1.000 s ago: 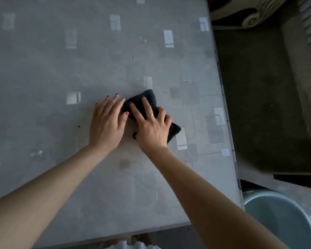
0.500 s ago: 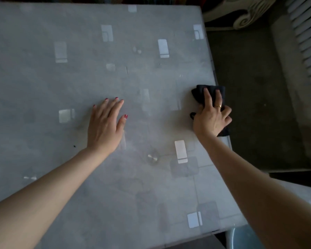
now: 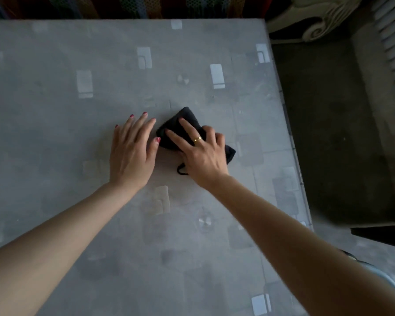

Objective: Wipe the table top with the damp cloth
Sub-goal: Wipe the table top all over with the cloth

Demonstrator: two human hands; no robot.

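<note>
Right hand (image 3: 201, 153) flat, fingers extended atop black cloth (image 3: 187, 124); left hand (image 3: 132, 149) flat, released, on table top (image 3: 55, 110)

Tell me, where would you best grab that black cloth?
Probably from above, at the bunched middle of the black cloth, where the right hand presses it onto the table top. It lies low and crumpled, so its edges offer little to pinch.

The cloth (image 3: 188, 124) is black and bunched into a rough wedge, lying flat just right of the frame's centre with 1 pointed end toward the upper edge and a thin loop trailing at its lower side. The table top (image 3: 55, 110) is pale grey with lighter rectangular patches, filling most of the frame.
</note>
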